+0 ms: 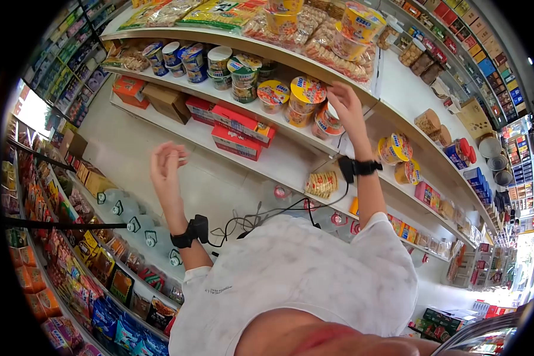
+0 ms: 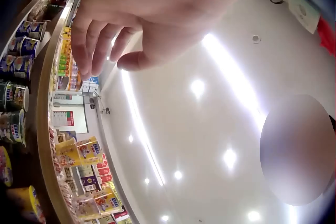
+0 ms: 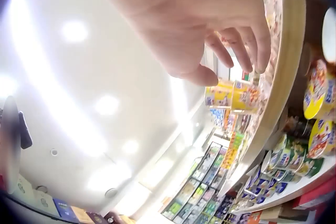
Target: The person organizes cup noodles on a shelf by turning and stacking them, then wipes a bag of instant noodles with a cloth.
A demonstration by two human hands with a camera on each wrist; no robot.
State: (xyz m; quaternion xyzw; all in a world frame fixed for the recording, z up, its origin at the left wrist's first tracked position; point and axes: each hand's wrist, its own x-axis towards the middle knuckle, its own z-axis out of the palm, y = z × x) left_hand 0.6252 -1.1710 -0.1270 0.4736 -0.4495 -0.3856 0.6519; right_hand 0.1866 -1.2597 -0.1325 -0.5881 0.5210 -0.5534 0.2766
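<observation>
My right hand [image 1: 348, 110] is raised by the edge of the upper shelf, its fingers loosely bent with nothing in them. In the head view it overlaps the area right beside a stack of yellow instant noodle tubs [image 1: 307, 95] and a white-lidded noodle tub [image 1: 328, 120] on the middle shelf. In the right wrist view its fingers [image 3: 261, 50] hang in front of the wooden shelf edge. My left hand [image 1: 167, 163] is held up in the aisle, fingers relaxed and nothing gripped. Blue noodle tubs [image 1: 193, 59] and green-labelled noodle tubs [image 1: 244, 77] stand on the shelf beyond it.
More yellow tubs [image 1: 357, 22] stand stacked on the top shelf beside bagged noodles [image 1: 222, 13]. Red boxes [image 1: 237, 141] lie on the lowest shelf. Large water bottles [image 1: 141, 227] line the floor at left, next to snack racks. Black cables [image 1: 243, 222] run from the wrist cameras.
</observation>
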